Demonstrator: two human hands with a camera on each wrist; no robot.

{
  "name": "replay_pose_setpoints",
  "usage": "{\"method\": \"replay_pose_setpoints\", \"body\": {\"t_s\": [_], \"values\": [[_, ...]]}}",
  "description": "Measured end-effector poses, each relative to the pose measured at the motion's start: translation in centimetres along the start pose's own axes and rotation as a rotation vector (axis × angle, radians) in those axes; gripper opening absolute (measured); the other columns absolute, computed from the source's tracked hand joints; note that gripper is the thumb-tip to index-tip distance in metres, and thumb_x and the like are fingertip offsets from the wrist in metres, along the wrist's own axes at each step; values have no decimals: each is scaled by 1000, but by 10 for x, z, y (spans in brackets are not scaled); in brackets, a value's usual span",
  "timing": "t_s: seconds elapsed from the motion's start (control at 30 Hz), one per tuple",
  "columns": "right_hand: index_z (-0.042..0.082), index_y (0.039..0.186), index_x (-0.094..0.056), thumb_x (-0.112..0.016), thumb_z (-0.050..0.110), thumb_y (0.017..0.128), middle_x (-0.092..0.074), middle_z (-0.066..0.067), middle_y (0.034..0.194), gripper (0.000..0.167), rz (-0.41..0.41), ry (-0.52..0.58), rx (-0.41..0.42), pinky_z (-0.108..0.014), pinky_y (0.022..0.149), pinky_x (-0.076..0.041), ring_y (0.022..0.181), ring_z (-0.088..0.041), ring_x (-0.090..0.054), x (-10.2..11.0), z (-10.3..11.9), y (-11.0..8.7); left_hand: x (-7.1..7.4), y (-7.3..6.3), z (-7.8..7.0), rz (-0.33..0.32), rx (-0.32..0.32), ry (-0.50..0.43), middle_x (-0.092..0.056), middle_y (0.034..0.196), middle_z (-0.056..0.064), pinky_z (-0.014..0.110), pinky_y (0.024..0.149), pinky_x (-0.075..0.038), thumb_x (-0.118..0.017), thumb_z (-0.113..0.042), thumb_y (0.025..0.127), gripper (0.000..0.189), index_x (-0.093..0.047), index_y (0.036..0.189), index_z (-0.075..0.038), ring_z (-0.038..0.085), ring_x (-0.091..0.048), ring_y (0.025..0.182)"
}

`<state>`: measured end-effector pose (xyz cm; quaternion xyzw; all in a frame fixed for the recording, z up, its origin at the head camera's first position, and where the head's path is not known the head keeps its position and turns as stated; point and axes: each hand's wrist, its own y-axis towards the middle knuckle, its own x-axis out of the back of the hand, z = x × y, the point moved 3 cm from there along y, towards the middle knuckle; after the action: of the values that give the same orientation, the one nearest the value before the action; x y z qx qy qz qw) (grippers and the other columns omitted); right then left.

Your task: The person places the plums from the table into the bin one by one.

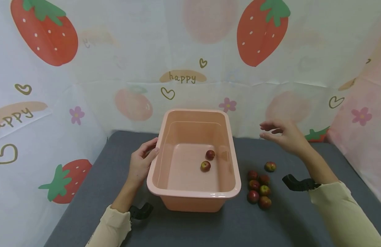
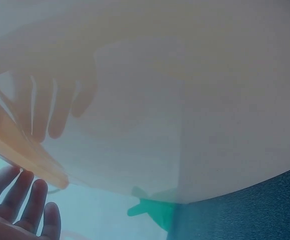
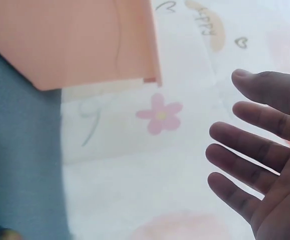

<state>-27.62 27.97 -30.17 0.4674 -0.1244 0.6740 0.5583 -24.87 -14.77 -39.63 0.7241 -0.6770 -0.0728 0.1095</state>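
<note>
A peach-pink plastic basin [image 1: 193,193] stands on the dark grey tabletop, with two small red-and-yellow apples [image 1: 205,166] on its floor. At its left side my left hand [image 1: 142,161] holds the rim, thumb near the top edge. The left wrist view shows those fingers [image 2: 34,205] spread just under the rim [image 2: 29,155]. My right hand [image 1: 284,135] is raised to the right of the basin, holding nothing, its fingers apart and loosely extended in the right wrist view. Several more apples [image 1: 254,185] lie grouped on the table below it, one apple [image 1: 270,166] slightly apart.
A pale cloth backdrop [image 1: 184,96] printed with strawberries, hearts and flowers hangs behind the table and along both sides. The dark grey tabletop [image 1: 184,230] runs up to the backdrop. A black wrist mount [image 1: 296,183] sticks out from each forearm.
</note>
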Motion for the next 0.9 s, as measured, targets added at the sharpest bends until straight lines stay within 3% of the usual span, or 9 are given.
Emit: {"method": "replay_pose_setpoints", "body": {"t_s": [0.07, 0.23, 0.4, 0.47, 0.7, 0.77, 0.9], "values": [[0, 119, -66, -68, 15, 92, -69, -21, 116, 31, 2, 9, -23, -7, 83, -45, 94, 10, -55, -2, -7, -5, 0, 0, 0, 1, 1, -5, -59, 128, 22, 17, 80, -57, -60, -8, 95, 41, -55, 136, -1, -2, -65, 99], [-2, 122, -63, -65, 16, 94, -67, -23, 117, 33, 5, 41, -89, -1, 81, -42, 90, 22, -48, -8, -23, -19, 1, 0, 1, 6, 0, -6, -59, 128, 23, 17, 80, -56, -60, -8, 95, 41, -55, 136, -1, -4, -64, 99], [-3, 123, -62, -64, 16, 95, -68, -24, 115, 34, 5, 54, -126, -2, 78, -43, 89, 22, -49, -15, -43, -29, 1, 0, 1, 7, -3, -7, -59, 128, 22, 17, 79, -57, -60, -9, 95, 41, -56, 136, -2, -2, -65, 98], [-2, 125, -61, -63, 19, 96, -67, -23, 116, 37, 17, 44, -164, -6, 77, -45, 91, 15, -55, -18, -52, -34, 0, 1, 1, 6, -3, -6, -59, 128, 22, 17, 79, -57, -60, -9, 95, 41, -56, 136, -2, -2, -65, 98], [1, 129, -58, -61, 30, 97, -66, -22, 117, 43, 33, 12, -276, -21, 79, -53, 88, 17, -50, -31, -77, -50, 0, 1, 1, 5, -2, -5, -59, 128, 23, 17, 79, -57, -60, -9, 95, 41, -56, 136, -2, -2, -65, 98], [0, 129, -58, -60, 31, 97, -67, -22, 116, 45, 38, 5, -303, -31, 80, -56, 91, 7, -56, -34, -82, -53, 1, 0, 1, 5, 0, -3, -59, 128, 23, 17, 79, -57, -61, -10, 95, 41, -56, 136, -2, -2, -65, 98], [-1, 127, -58, -60, 31, 97, -66, -23, 116, 44, 45, 2, -335, -43, 80, -56, 99, -27, -64, -42, -91, -58, 1, 0, 1, 4, 2, 6, -59, 128, 23, 17, 80, -56, -61, -10, 95, 41, -56, 136, -2, -3, -65, 98]]}}
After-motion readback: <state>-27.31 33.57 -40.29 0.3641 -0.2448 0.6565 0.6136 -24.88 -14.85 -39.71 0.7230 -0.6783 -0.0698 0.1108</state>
